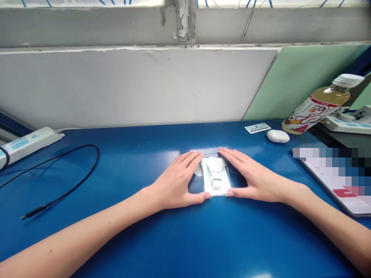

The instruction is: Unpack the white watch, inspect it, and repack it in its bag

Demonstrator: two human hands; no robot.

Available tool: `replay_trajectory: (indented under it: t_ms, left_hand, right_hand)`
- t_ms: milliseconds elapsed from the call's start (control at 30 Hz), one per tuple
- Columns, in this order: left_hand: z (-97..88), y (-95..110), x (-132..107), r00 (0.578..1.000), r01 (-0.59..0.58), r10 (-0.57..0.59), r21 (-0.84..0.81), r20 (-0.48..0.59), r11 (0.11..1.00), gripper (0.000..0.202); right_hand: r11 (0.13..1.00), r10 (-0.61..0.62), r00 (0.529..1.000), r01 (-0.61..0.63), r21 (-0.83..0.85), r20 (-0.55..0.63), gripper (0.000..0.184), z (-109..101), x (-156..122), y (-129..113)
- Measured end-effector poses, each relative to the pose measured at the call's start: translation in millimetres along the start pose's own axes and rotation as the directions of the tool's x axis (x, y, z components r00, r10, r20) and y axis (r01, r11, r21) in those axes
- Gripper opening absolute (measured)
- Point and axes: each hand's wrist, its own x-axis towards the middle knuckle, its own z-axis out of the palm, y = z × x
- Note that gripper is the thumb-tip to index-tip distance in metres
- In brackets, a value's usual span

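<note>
A small clear plastic packet point(216, 184) with a white object and a pale card inside lies flat on the blue table. On its left side is my left hand point(179, 181), fingers stretched out and thumb spread, the thumb tip at the packet's lower left corner. My right hand point(252, 175) mirrors it on the other side, with the thumb tip at the lower right corner and the fingertips by the upper right edge. Neither hand wraps round the packet. A round translucent piece point(198, 170) shows beside my left fingers, partly hidden; its kind is unclear.
A black cable point(94, 162) curls at the left, near a white power strip point(31, 142). To the right are a small card point(257, 128), a white earbud case point(278, 136), a drink bottle point(315, 108) and a tablet-like screen point(333, 181). A wall point(145, 85) bounds the table's back.
</note>
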Motion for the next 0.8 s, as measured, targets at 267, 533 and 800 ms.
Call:
replay_trajectory:
  t_ms: [267,533,800]
  left_hand:
    - [-0.5,1.6,-0.1,1.0,0.005,-0.005,0.014,-0.009,1.0,0.09]
    - [-0.3,0.1,-0.9,0.999,0.025,-0.025,0.014,0.036,1.0,0.092]
    - [0.0,-0.8,-0.1,1.0,0.005,-0.005,-0.004,0.02,1.0,0.089]
  right_hand:
    - [1.0,-0.011,1.0,0.011,-0.01,0.008,0.097,-0.3,0.0,1.1]
    - [0.999,0.026,1.0,-0.026,0.024,0.002,0.093,-7.2,-2.5,6.1]
    - [1.0,0.014,1.0,-0.014,-0.001,-0.015,0.092,-0.9,-0.9,6.5]
